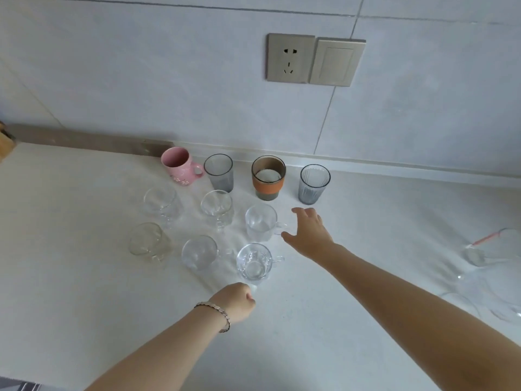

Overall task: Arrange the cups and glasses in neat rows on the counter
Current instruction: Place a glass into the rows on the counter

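Observation:
On the white counter stand three rows. The back row holds a pink mug, a grey glass, an orange-banded cup and a second grey ribbed glass. Clear glass mugs fill the middle row and the front row. My right hand hovers open just right of the third middle-row mug's handle. My left hand is fisted just in front of the front-right mug, holding nothing.
More clear glassware lies at the right edge, one piece with a pink straw. A wall socket and switch sit above the rows. A wooden object pokes in at far left.

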`<state>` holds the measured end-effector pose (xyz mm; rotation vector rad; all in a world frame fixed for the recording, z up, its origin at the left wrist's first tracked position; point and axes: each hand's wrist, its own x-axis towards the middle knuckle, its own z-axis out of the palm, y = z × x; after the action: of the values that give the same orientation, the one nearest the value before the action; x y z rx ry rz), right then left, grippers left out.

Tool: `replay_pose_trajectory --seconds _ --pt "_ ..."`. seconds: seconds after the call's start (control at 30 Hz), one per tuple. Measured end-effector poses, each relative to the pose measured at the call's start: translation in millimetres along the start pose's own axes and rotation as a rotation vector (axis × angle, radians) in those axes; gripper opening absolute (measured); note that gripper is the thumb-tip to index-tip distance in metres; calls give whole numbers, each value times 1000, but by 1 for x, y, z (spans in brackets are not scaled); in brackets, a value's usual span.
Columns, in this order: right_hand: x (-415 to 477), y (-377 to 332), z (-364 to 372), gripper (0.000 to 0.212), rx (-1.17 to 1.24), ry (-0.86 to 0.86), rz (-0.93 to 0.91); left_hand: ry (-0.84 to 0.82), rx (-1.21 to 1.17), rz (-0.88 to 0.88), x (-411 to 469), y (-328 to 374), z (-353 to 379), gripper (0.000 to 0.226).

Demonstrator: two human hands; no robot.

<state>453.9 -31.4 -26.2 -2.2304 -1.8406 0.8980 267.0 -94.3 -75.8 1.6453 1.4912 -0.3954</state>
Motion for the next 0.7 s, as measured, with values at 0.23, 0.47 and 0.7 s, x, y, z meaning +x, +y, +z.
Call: replay_pose_trajectory --seconds 0.23,0.47,0.7 --pt "-67 120 -52 49 -68 -59 214 -41 119 107 19 68 25 13" --pt "-137 212 -84 81 -285 -111 358 -68 235 209 28 136 63 15" --pt "-154 241 -56 82 -150 -47 437 -78 238 221 18 148 74 12"
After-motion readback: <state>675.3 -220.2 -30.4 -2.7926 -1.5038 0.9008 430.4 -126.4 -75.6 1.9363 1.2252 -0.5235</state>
